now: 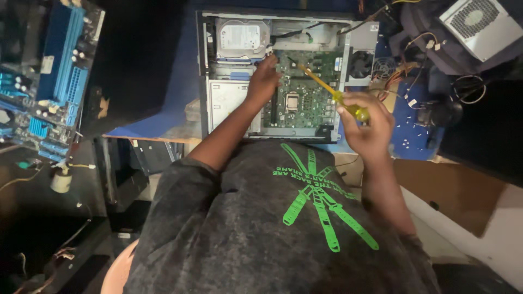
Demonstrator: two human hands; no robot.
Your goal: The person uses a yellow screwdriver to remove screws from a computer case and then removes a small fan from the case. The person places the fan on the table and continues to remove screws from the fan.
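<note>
An open computer case [204,81] lies flat on a blue table, its green motherboard [305,95] exposed with a silver processor socket [292,101] in the middle. My right hand [368,128] grips a yellow-handled screwdriver [335,93] whose shaft slants up-left, the tip over the upper part of the board. My left hand [263,80] rests inside the case at the board's left edge, just below the silver hard drive [243,39]; whether it holds anything is hidden.
A blue motherboard [54,76] stands at the far left. A grey power supply [479,24] with loose cables [414,71] and a small fan [384,68] lie at the right. Small screws [411,128] are scattered on the blue table. Cardboard [452,190] is below right.
</note>
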